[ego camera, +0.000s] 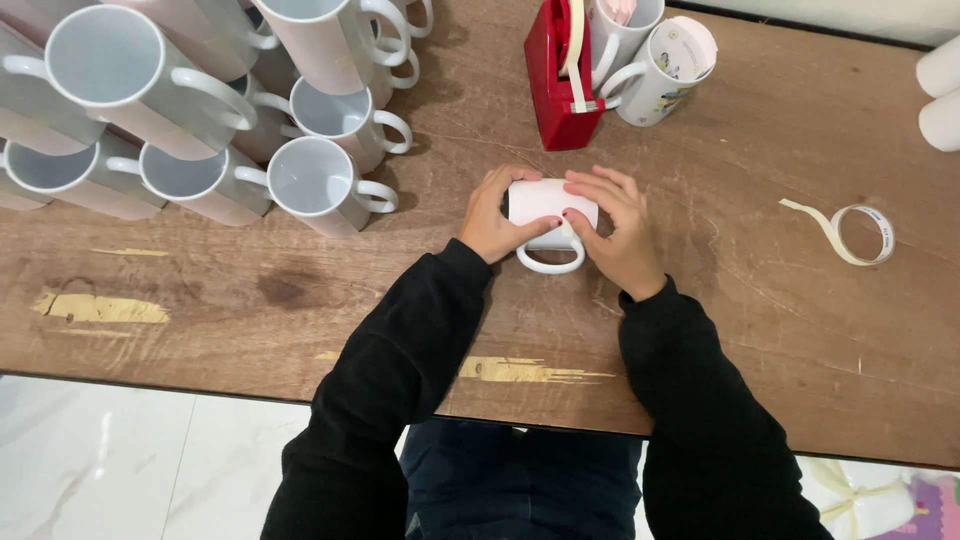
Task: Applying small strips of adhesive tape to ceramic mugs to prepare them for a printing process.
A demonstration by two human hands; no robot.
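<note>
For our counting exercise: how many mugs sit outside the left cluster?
3: held mug at centre; plain mug and printed mug beside the red tape dispenser; white shapes at right edge may be more.

Possibly a printed paper wrap (680,50) around far mug (650,85)

stacked white mugs (200,120) | red tape dispenser (553,85) | tape roll (862,235)

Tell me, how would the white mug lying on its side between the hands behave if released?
The white mug lies sideways on the wooden table, so it might roll, though its handle probably stops it. It looks glazed, likely slippery and breakable.
</note>
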